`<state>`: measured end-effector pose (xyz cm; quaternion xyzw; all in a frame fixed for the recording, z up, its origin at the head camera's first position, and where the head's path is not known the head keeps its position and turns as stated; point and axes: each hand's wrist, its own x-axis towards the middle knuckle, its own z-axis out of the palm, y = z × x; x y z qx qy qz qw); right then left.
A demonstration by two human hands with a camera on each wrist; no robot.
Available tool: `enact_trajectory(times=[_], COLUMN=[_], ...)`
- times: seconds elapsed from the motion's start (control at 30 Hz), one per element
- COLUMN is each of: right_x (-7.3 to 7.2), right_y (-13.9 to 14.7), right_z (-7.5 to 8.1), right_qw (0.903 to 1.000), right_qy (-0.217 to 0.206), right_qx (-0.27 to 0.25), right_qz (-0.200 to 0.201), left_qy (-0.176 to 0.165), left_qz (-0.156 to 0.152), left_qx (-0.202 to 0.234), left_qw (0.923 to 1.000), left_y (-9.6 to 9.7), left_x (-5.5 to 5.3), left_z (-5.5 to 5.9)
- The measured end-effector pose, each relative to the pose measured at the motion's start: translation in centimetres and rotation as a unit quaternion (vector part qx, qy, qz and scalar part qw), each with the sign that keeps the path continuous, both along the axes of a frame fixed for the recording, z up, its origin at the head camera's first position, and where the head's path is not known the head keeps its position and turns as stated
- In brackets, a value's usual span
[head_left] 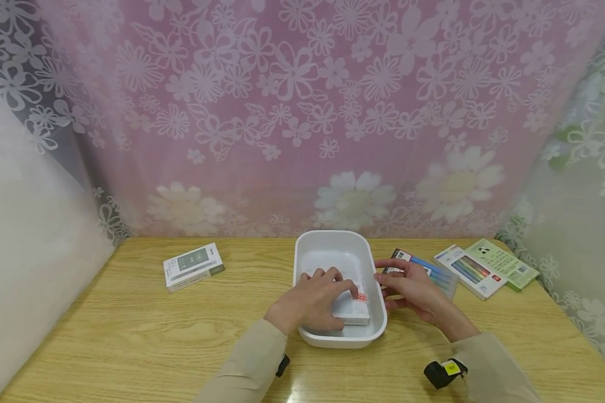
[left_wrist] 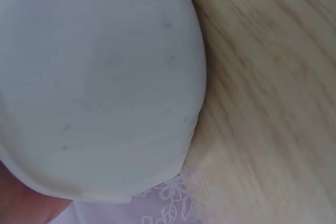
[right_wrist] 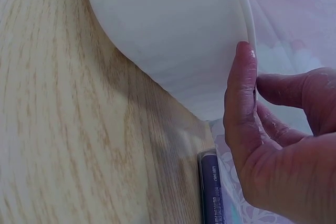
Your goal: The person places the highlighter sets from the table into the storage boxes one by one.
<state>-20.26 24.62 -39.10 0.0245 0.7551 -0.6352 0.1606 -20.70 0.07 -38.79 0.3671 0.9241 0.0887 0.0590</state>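
Observation:
A white plastic basin (head_left: 334,246) stands mid-table with a small white box (head_left: 355,319) with red print inside it. My left hand (head_left: 317,299) reaches in over the left rim and grips the box, its fingers bent over the top and the thumb at the near end; the hand hides much of the box. At the right rim, my right hand (head_left: 410,288) pinches the basin's edge. The right wrist view shows one finger (right_wrist: 242,87) along the outer wall. In the left wrist view the basin's outer wall (left_wrist: 105,77) fills most of the frame.
A white and grey box (head_left: 194,267) lies at the left on the wooden table. Right of the basin are a clear pack of blue pens (head_left: 441,280), a white box of coloured pencils (head_left: 471,271) and a green pack (head_left: 504,263). A floral curtain hangs behind.

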Motion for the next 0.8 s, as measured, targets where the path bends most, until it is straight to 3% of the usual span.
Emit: enact_trajectory(times=[0.47,0.8], right_x=[0.19,0.15], right_y=[-0.04,-0.02], right_z=[0.04,0.02], right_qw=[1.0,1.0], right_qy=[0.004,0.003], right_qx=[0.003,0.0], right_qz=[0.005,0.002], left_qy=[0.001,-0.003], left_qz=[0.006,0.015], left_qx=[-0.017,0.009], left_qw=[0.9998,0.9998], left_y=[0.07,-0.06], left_x=[0.31,0.34], left_z=[0.01,0.55])
